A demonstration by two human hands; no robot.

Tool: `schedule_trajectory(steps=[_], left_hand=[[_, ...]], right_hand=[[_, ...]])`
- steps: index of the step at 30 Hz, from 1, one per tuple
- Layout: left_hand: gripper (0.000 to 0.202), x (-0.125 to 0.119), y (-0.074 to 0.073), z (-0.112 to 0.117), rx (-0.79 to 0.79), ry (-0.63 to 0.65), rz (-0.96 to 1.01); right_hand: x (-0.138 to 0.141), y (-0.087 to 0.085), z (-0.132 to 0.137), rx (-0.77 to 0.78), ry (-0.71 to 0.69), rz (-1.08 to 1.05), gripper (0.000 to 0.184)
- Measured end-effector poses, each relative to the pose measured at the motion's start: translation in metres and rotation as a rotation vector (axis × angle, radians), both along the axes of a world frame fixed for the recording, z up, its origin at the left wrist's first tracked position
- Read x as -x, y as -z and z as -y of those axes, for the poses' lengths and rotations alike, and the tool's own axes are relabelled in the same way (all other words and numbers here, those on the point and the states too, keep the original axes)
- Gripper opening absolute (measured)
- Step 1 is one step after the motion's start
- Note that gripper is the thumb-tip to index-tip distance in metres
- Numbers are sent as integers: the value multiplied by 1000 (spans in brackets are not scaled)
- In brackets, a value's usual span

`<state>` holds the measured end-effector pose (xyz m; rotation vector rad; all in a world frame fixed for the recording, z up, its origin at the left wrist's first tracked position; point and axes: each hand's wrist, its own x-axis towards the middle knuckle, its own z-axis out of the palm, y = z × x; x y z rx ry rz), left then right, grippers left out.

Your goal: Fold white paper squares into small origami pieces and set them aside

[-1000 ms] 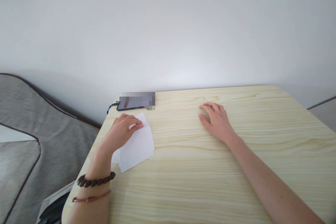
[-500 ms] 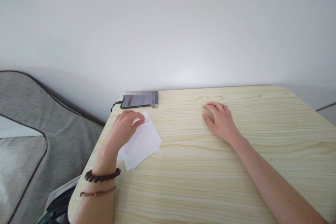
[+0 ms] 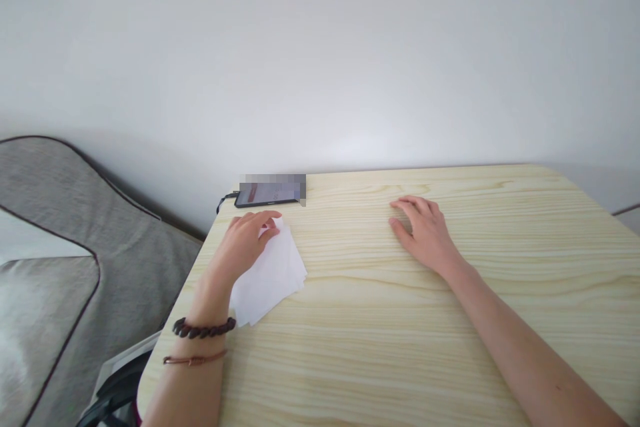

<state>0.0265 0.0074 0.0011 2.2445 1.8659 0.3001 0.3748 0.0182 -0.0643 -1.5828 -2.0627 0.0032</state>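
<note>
A small stack of white paper sheets (image 3: 273,280) lies slightly fanned on the left part of the light wooden table (image 3: 360,340). My left hand (image 3: 249,240) is over the upper left corner of the stack. Its thumb and forefinger are apart, with no sheet visibly gripped between them; its other fingertips are partly hidden. Dark beads and a thin brown band circle that wrist. Away to the right, my right hand (image 3: 425,233) rests on the bare wood, fingers loosely curved and thumb apart, holding nothing.
Behind the stack, near the wall, lies a phone (image 3: 267,193) with a black cable at its left end. A plain white wall (image 3: 350,67) borders the table's far edge. Grey upholstered furniture (image 3: 135,267) stands on the left, with dark items (image 3: 120,387) below it.
My left thumb and forefinger have spread a little wider above the papers. The whole view has shifted slightly; my right hand keeps its pose on the table.
</note>
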Motion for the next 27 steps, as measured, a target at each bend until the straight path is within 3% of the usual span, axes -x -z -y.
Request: schedule_trajectory(steps=[4,7,10,14,18,23,27], left_hand=[[31,-23,-12,2,-73,64,157],[28,-58,-23,-3,-74,142,250],[27,-96,-26,-13,-7,132,239],[25,-131,-8,-25,31,92,332],[25,-140,18,-28,32,66,357],[26,-140,28,-23,25,114,424],[27,-144,27,-20,81,78,659]], right_hand=[[0,0,-1,-7,-13,-32,33],[0,-1,-2,-30,-61,-142,30],[0,-5,-2,-24,-71,-314,31],[-3,-17,0,178,-59,-528,38],[-5,-26,1,325,-104,-634,42],[-2,-26,2,344,-237,-523,35],[0,-28,1,370,-288,-375,24]])
